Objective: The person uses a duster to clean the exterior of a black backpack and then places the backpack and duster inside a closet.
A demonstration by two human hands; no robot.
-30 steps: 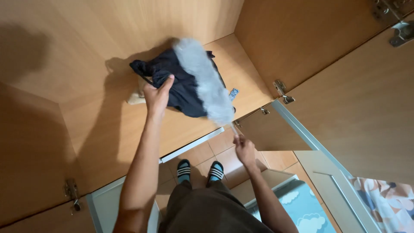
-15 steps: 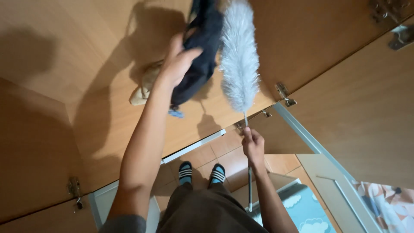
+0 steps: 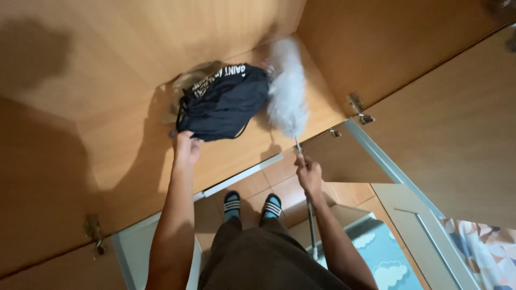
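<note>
A dark navy bag (image 3: 223,102) with white lettering lies on the wooden shelf (image 3: 123,134) of an open wardrobe, and its lower edge is gripped by the left hand (image 3: 185,147), fingers closed on the fabric. The thin rod of a feather duster (image 3: 286,91) is clasped in the right hand (image 3: 310,174) — the fluffy pale head, blurred, is pressed against the bag's right side. A beige object is partly hidden behind the bag. Below, striped socks (image 3: 252,204) are seen on a tiled floor.
</note>
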